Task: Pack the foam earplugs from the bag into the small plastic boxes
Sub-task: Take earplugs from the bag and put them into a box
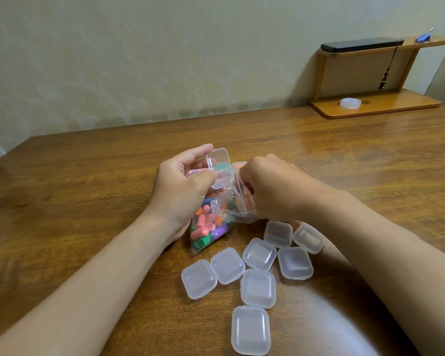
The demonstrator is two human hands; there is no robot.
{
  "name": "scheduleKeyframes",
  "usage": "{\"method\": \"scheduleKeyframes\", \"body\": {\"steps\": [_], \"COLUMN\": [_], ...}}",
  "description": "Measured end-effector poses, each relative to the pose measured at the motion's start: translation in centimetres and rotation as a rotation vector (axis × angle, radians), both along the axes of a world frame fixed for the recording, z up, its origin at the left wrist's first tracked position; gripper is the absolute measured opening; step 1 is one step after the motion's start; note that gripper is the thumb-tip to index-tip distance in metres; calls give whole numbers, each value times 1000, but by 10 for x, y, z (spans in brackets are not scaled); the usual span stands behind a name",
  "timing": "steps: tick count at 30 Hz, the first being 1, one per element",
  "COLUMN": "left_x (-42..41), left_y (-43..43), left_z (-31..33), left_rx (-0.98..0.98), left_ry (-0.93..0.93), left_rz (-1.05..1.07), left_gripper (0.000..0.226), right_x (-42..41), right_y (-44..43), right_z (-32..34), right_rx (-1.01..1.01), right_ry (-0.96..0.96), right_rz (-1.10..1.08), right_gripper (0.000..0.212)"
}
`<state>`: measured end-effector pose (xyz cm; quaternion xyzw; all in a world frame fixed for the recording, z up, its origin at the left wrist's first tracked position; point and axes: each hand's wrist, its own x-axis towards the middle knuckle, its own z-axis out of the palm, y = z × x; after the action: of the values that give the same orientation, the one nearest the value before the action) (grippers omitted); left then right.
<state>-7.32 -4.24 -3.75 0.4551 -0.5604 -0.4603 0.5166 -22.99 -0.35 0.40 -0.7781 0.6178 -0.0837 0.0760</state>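
A clear zip bag (211, 224) full of pink, orange, green and purple foam earplugs lies on the wooden table (88, 191) between my hands. My left hand (183, 186) holds a small open plastic box (219, 165) by its edge, lid up, with a green earplug showing inside. My right hand (265, 186) is closed on the bag's mouth near its red zip strip. Several closed translucent boxes (259, 253) lie in a cluster in front of the bag, the nearest (250, 330) by the table's front.
A wooden desk shelf (375, 104) stands at the back right against the wall. On it are a black flat device (361, 44) with a hanging strap, and a roll of clear tape (350, 103) on its base.
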Motion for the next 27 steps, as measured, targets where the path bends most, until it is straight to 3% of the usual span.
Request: {"method": "scheduleKeyframes", "body": {"steps": [5,8,15,21,27], "left_x": [0,0,0,0,0], "left_y": [-1,0,4,5,5], "left_z": [0,0,3,4,3], "left_rx": [-8,-11,-30,-68,-80], "left_ry": [-14,-30,-75,-109,-79], "left_rz": [10,19,15,27,20], "left_gripper": [52,52,52,52,49], "right_x": [-2,-10,-30,-48,-59], "right_y": [0,-4,-10,-6,-8], "right_z": [1,3,8,22,27], "right_rx": [10,-13,-28,-8,-195], "right_ry": [-7,-88,-240,-379,-581], "right_rz": [-20,-38,25,13,-60], "right_gripper": [40,23,10,17,16]}}
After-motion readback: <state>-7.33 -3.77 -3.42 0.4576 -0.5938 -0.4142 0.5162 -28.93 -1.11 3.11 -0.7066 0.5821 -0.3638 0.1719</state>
